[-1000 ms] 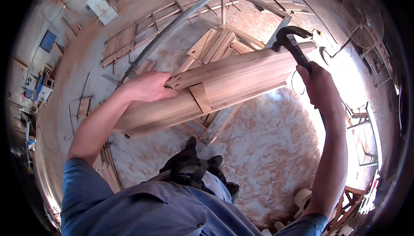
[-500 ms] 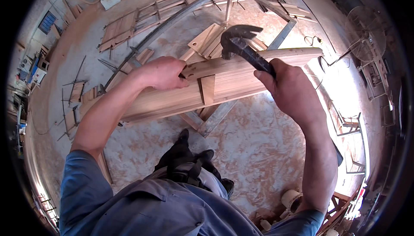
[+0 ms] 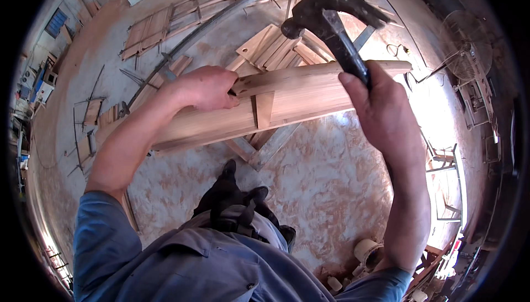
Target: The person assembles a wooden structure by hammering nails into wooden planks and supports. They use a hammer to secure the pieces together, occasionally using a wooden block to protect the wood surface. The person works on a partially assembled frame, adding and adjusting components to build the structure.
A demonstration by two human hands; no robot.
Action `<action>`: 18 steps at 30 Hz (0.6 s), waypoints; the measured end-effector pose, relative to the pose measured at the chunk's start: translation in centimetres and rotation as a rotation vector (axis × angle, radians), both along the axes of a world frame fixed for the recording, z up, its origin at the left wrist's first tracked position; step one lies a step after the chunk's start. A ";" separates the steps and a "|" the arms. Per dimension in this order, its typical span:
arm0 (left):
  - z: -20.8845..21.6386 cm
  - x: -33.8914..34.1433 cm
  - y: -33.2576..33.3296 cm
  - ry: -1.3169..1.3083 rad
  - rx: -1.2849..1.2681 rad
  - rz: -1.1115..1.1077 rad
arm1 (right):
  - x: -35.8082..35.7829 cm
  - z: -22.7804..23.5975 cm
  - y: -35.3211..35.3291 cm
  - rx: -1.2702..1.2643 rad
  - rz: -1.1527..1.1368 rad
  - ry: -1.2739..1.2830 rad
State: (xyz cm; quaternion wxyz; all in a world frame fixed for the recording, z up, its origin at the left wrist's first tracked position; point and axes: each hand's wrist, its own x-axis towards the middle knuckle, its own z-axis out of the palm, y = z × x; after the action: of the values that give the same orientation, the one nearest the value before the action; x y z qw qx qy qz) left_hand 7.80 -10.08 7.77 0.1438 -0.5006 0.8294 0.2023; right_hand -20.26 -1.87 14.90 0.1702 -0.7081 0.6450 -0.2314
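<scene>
My right hand (image 3: 383,109) is wrapped round the dark handle of a claw hammer (image 3: 338,28). The hammer is raised above a long wooden piece, its head up and its claw toward the right. That wooden piece (image 3: 314,100), made of pale boards with a curved far edge, lies across in front of me. A short slanted wood strip (image 3: 264,110) crosses its middle. On its far board my left hand (image 3: 208,88) rests with fingers closed in a pinch. Something small and dark shows at those fingertips, too hidden to name. Several dark marks dot the wood just beside them.
A grey metal frame (image 3: 221,17) stands beyond and under the wood. Stacked planks (image 3: 265,45) lie behind it, and slatted wooden panels (image 3: 149,31) farther off. A standing fan (image 3: 466,42) is at the right. A white bucket (image 3: 367,251) sits on the floor at lower right.
My right hand has lifted the hammer higher and a little to the right, away from the wood. My left hand stays pinched at the same spot on the board.
</scene>
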 end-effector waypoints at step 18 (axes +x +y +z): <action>-0.8 0.5 -0.3 0.028 -0.011 0.051 | 0.1 -4.3 -0.1 0.183 -0.069 0.046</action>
State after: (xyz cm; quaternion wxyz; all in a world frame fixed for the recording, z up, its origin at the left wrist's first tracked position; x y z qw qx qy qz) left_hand 8.31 -10.37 6.96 0.1243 -0.5193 0.8194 0.2083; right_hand -20.17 -1.95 10.64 0.2112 -0.6723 0.6910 -0.1610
